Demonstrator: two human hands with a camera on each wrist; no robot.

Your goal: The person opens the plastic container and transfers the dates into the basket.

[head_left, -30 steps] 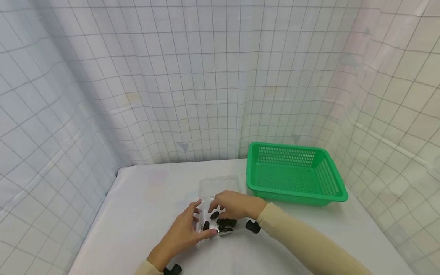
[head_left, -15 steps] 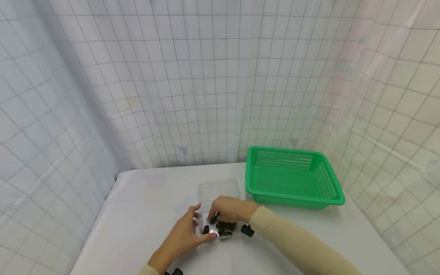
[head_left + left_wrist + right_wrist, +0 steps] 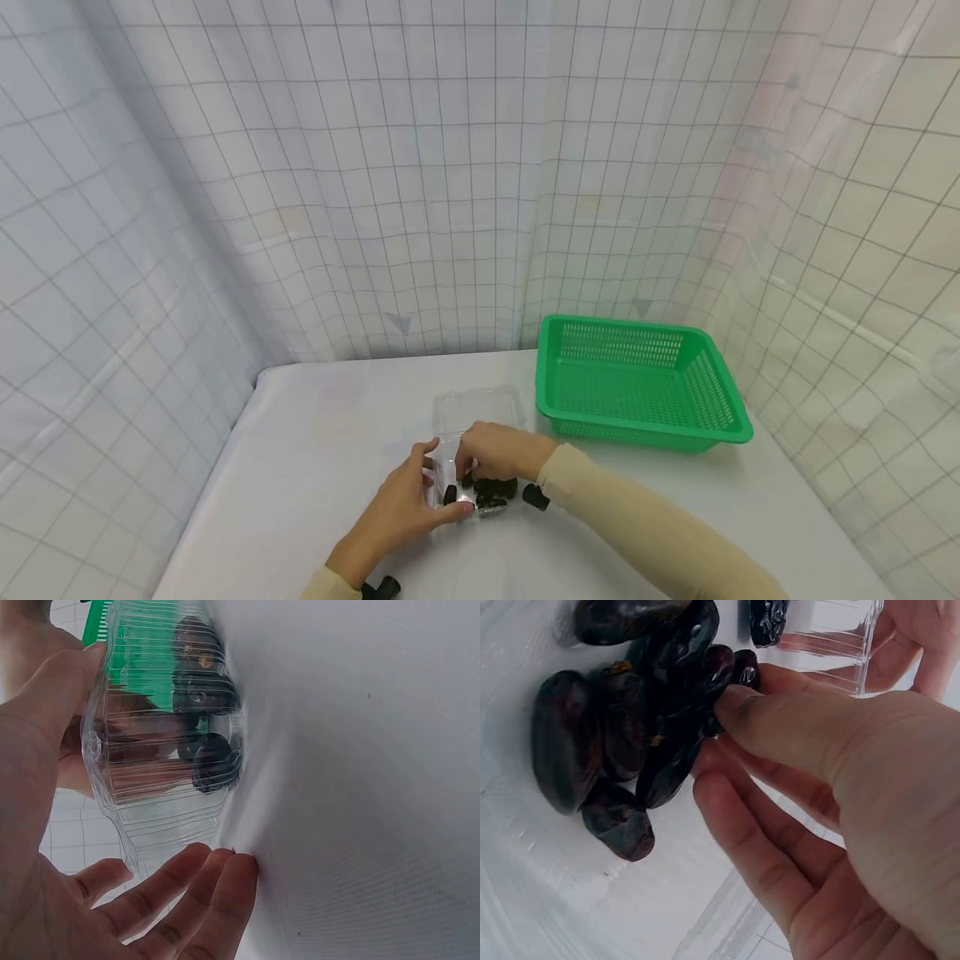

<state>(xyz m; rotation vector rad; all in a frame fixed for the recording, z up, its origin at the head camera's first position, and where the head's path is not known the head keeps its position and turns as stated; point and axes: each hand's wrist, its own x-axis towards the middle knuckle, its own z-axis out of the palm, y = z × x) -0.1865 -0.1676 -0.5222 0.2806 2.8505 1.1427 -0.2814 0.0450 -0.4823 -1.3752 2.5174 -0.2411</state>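
Observation:
Dark, wrinkled dates (image 3: 566, 742) lie in a clear plastic clamshell box (image 3: 161, 817) on the white table, its lid (image 3: 476, 408) folded back behind it. My right hand (image 3: 498, 450) is inside the box from the right. In the right wrist view, its thumb and forefinger (image 3: 757, 720) pinch a date (image 3: 746, 666) at the edge of the cluster. My left hand (image 3: 408, 500) spans the box's near left corner, thumb at the front rim, other fingers (image 3: 229, 900) loosely extended along the left side. Some dates are hidden behind my right hand.
A green plastic basket (image 3: 645, 429) with slotted walls stands behind and to the right of the box. White gridded curtains (image 3: 435, 183) surround the table (image 3: 315, 467) at the back and sides. Black wrist-camera parts (image 3: 536, 497) show beside my wrists.
My right hand has lowered slightly into the box, and its fingers have closed on a date. My left hand stays at the box's corner. The head view has shifted a little.

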